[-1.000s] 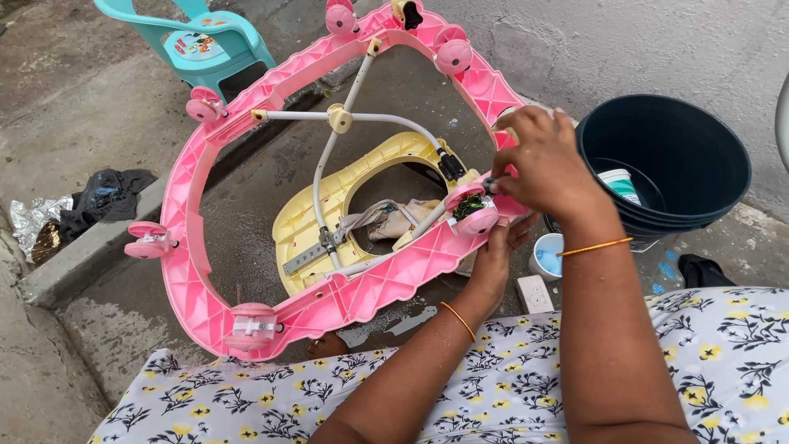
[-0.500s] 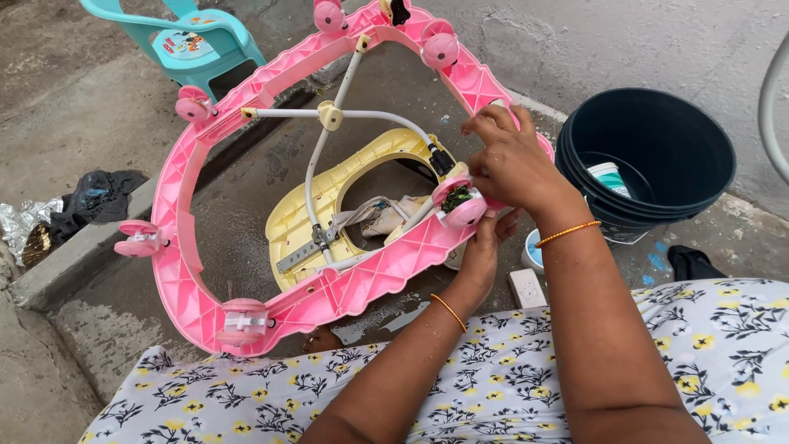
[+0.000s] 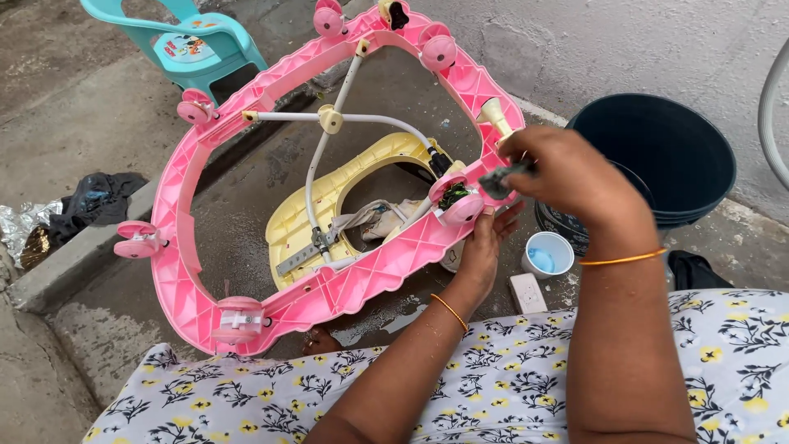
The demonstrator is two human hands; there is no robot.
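The right hand (image 3: 567, 177) is pinched shut on a small dark wad (image 3: 496, 182), held at its fingertips over the near-right edge of the pink walker frame (image 3: 177, 205). What the wad is made of cannot be told; it looks like a greyish-green clump. The left hand (image 3: 486, 247) reaches up from below, its fingers spread and pressed against the underside of the frame, steadying it rather than closing round anything.

The relation that matters is the one between the wad and the pink caster wheel (image 3: 459, 204). The wheel lies just left of and slightly below the right hand's fingertips, very near, with a dark tangle showing in its hub. The left hand is directly beneath that wheel, touching the frame beside it, so both hands are close, with the left the nearer to the wheel itself.

The frame is upturned and tilted, its long axis running from the far side, beyond the right hand, down toward the person's lap on the near left. Inside it sits the yellow seat base (image 3: 316, 210) crossed by white metal rods (image 3: 329, 164).

To the right of the right hand stands a stack of dark buckets (image 3: 699, 164); below its wrist sits a small white cup (image 3: 547, 256) with something blue inside.
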